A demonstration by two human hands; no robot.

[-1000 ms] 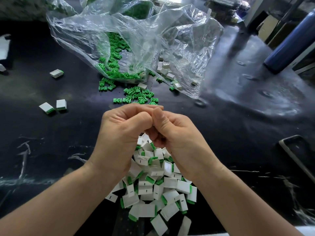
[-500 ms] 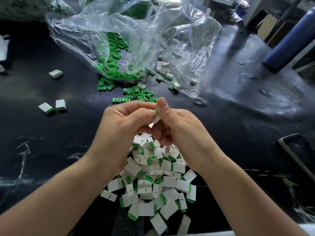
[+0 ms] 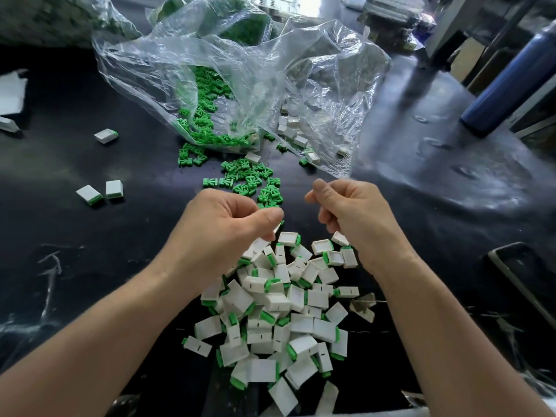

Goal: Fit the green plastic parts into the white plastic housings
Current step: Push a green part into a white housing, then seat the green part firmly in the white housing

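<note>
— What's changed on the counter (image 3: 120, 266)?
— The hands, joined a second ago, have parted above the pile of fitted housings (image 3: 279, 311) near its front edge.
— And the piece?
— The left hand (image 3: 222, 224) pinches a white housing (image 3: 277, 229), probably just fitted. The right hand (image 3: 352, 215) is curled, its contents unclear.

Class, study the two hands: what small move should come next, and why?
Probably the left hand should drop the white piece it pinches onto the pile of fitted housings just below. The right hand is apart, curled and seemingly empty, so that fitting looks done.
</note>
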